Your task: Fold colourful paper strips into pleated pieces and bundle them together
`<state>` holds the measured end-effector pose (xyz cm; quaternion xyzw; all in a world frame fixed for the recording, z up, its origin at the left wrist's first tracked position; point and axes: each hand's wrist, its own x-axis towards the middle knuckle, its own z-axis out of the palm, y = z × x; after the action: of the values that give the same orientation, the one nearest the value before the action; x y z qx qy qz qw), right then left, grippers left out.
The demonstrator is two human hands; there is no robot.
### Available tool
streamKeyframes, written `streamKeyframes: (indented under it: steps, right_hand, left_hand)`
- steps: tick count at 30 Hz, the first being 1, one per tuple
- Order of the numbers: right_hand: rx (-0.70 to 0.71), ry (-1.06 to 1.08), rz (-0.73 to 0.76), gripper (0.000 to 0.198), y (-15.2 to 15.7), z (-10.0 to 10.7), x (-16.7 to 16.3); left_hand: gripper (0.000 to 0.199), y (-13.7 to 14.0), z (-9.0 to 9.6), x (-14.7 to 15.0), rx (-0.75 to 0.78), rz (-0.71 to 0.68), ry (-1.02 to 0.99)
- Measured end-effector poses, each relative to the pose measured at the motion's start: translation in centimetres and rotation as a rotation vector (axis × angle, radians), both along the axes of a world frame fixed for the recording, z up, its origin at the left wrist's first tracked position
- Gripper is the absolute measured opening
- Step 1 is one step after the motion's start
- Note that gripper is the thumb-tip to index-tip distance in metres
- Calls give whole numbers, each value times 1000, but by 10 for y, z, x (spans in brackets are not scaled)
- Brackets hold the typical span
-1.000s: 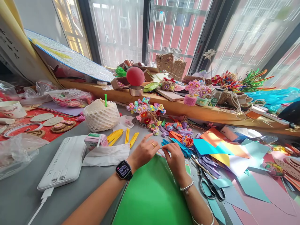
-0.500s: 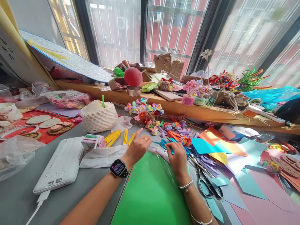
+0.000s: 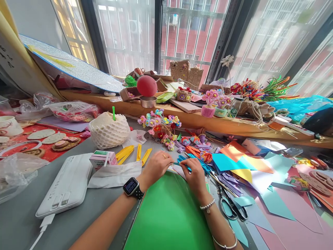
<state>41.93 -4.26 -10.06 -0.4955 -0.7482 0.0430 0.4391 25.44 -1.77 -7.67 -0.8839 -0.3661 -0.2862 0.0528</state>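
A narrow blue paper strip (image 3: 176,163) is being pinched between two hands near the far edge of a green sheet (image 3: 169,215).

One end is being gripped by the bunched fingertips of the left hand (image 3: 157,166), whose thumb is mostly being hidden, and the other by the closed thumb and forefinger of the right hand (image 3: 194,172); whether any crease is being formed cannot be told. Folded blue pieces (image 3: 206,168) are being partly covered by the right hand, with scissors (image 3: 229,205) being left to its right. Careful handling is probably being called for: the strip is best being held lightly taut, its edges being matched before pressure is being applied, so that twisting or tearing is being avoided.
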Motion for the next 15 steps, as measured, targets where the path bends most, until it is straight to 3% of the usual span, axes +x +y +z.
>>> streamKeyframes:
  steps: [9,12,15]
  right_hand:
    - [-30,87,-164,13,3,-2,5]
    - [-95,241,-199,16,3,-1,9]
    - [-229,469,-180,21,4,-1,11]
  left_hand:
    - [16,9,-2,-12,-175,154,-193]
    - [19,12,0,-16,-216,205,-271]
    - [22,13,2,-18,-351,212,-414]
